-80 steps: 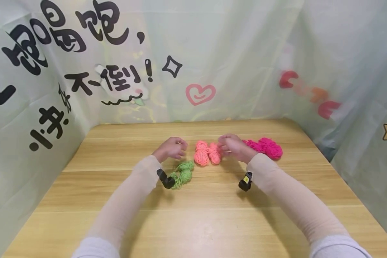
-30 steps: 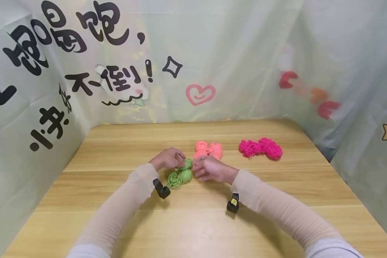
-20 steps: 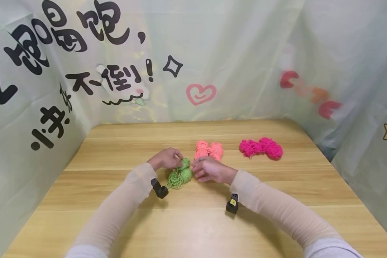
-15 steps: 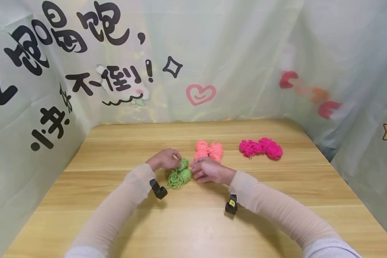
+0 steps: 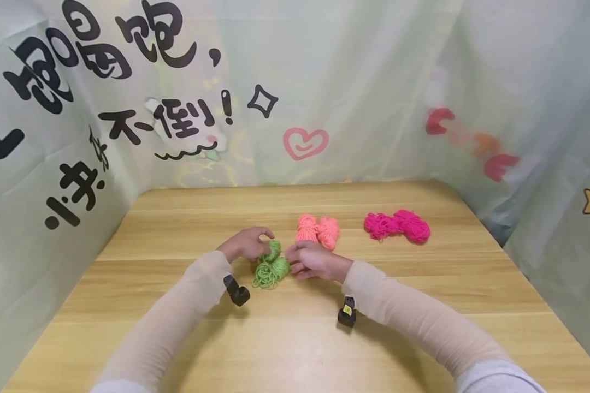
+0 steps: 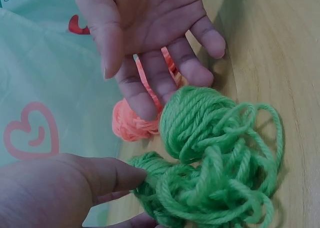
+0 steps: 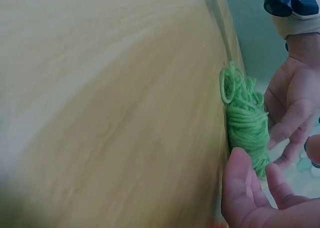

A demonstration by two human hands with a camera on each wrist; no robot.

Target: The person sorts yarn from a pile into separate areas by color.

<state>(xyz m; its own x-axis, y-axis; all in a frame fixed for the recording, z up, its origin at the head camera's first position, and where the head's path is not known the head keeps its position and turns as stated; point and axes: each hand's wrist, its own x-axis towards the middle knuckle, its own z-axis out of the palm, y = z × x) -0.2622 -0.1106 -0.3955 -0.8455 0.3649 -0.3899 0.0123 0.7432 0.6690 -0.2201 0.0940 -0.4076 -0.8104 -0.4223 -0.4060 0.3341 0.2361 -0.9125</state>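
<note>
A bundle of green yarn (image 5: 271, 270) lies on the table between my two hands, loose loops trailing at its near end. At its left, my left hand (image 5: 247, 243) pinches the smaller lobe; in the left wrist view the thumb (image 6: 117, 177) presses on the strands and the other fingers are partly hidden behind them. My right hand (image 5: 317, 260) is at the bundle's right side, its fingers loosely spread with the fingertips close to or touching the green yarn (image 7: 248, 125). Just behind the right hand sits a coral yarn bundle (image 5: 307, 228) with two lobes.
Farther right on the wooden table (image 5: 295, 338) lies a magenta yarn bundle (image 5: 410, 226). Printed cloth (image 5: 373, 98) hangs along the back and both sides. Each wrist wears a small black camera (image 5: 237, 291).
My right hand has come from beside the coral yarn toward me and left, to the green yarn. Over the last second, both hands and the green bundle have shifted slightly left.
</note>
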